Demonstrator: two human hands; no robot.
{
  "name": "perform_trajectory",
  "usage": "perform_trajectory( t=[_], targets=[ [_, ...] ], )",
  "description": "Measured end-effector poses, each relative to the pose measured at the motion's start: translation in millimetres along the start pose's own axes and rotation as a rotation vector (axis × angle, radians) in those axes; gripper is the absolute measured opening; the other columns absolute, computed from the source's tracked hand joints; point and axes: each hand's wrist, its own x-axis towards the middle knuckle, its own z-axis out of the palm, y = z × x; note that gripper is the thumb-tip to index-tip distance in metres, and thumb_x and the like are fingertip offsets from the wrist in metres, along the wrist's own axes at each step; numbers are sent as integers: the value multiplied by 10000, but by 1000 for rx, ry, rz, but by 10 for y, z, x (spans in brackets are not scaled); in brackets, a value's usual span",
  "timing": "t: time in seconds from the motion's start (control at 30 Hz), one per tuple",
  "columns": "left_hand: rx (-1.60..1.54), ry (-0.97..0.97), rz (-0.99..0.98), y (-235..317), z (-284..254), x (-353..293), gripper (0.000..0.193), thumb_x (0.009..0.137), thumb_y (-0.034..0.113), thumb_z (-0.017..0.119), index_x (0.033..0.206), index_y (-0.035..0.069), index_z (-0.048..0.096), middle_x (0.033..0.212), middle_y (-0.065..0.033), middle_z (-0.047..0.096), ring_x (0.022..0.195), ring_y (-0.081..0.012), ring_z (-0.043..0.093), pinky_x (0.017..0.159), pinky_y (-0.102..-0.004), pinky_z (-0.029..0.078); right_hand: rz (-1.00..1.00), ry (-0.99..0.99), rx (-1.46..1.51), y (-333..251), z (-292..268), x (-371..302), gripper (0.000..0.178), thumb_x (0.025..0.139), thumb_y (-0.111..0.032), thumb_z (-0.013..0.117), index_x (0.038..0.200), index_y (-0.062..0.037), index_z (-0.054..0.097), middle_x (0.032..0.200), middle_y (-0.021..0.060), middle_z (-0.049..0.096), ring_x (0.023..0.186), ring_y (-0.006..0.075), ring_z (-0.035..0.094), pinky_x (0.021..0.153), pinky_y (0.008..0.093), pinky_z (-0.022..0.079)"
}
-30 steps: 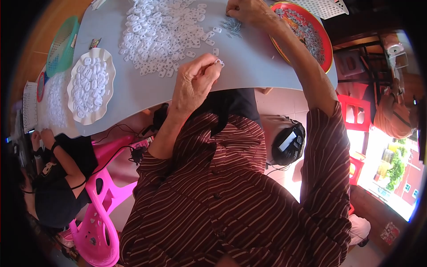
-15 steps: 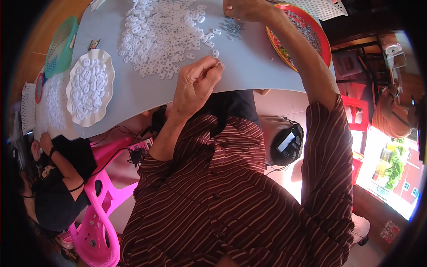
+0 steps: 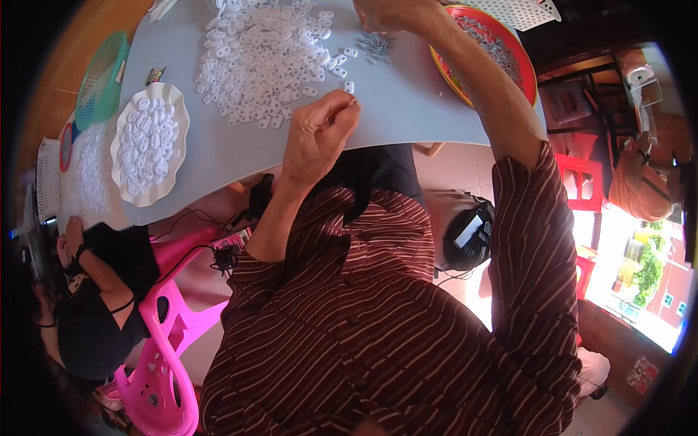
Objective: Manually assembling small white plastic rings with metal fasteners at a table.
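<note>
My left hand [image 3: 318,134] is closed at the table's near edge, thumb pressed to the curled fingers. A tiny whitish spot shows at its fingertips, too small to name. Just beyond it lies a loose white plastic piece [image 3: 349,87] with holes. To its upper left spreads a big heap of similar white pieces [image 3: 254,65]. My right hand [image 3: 389,13] reaches to the far side, partly cut off by the upper edge, its fingers curled down beside a small pile of grey metal nails [image 3: 376,48]. Whatever those fingers hold is hidden.
At right, a red round tray [image 3: 529,69] of metal nails lies under my right forearm. A scalloped white dish [image 3: 183,120] of white pieces stands at left, near a green basket [image 3: 102,80]. Another person [image 3: 102,291] sits at left beside a pink chair [image 3: 156,363].
My right hand has shifted slightly left and up toward the picture's edge. My left hand stays closed in nearly the same place. The view has moved a little.
</note>
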Motion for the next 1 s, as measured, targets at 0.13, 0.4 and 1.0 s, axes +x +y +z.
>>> perform_trajectory(
  t=[0.13, 0.4, 1.0],
  targets=[
    [7, -16, -31, 51, 6, 5, 152, 860, 143, 559, 805, 4, 589, 623, 14, 507, 565, -30, 428, 508, -193, 336, -281, 216, -240, 104, 36, -110, 190, 699, -157, 607, 724, 26, 649, 796, 206, 646, 793, 329, 623, 703, 383, 501],
    [2, 19, 49, 44, 18, 9, 148, 850, 80, 546, 732, -2, 510, 566, 37, 397, 529, -27, 345, 468, -197, 297, 45, 234, 483, 196, -43, -328, 207, 678, -167, 609, 749, 10, 690, 672, 132, 659, 623, 149, 619, 589, 282, 509],
    [-54, 65, 50, 64, 23, 41, 136, 860, 139, 558, 804, 20, 589, 598, 20, 501, 584, -40, 460, 543, -201, 359, 113, 460, 1633, -966, 418, -1371, 201, 862, -89, 624, 1056, -49, 589, 882, -22, 601, 810, 55, 526, 738, 202, 434]
  ],
)
